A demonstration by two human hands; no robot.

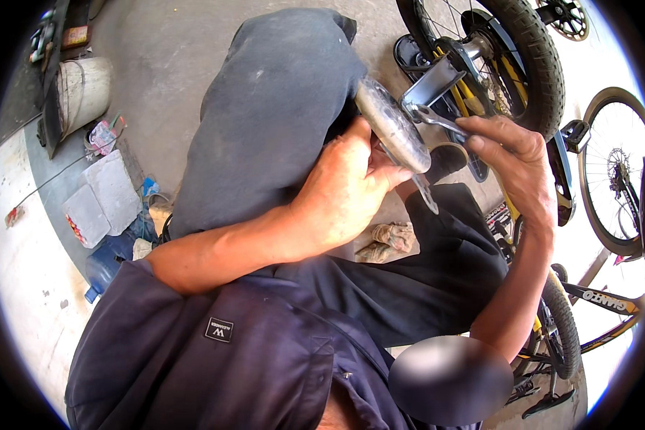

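Observation:
A small worn wheel (394, 127) with a pale, scuffed rim is gripped in my left hand (344, 186), close beside my bent knee. A flat metal tool end (426, 195), perhaps a second wrench, sticks out below the wheel; its other end is hidden by the hand. From the wheel's far side an angled metal bracket (433, 80) reaches toward the bicycle. Thumb and fingers of my right hand (512, 154) pinch a wrench (441, 120), whose head sits at the bracket's near end, by the wheel.
Beyond the bracket is a bicycle's thick-tyred wheel (545, 72). More bicycles stand at the right, one with a thin wheel (614, 172). Dirty work gloves (390, 240) lie on the floor below my hands. At left are a white bucket (84, 93), grey slabs (111, 193) and a blue water jug (111, 261).

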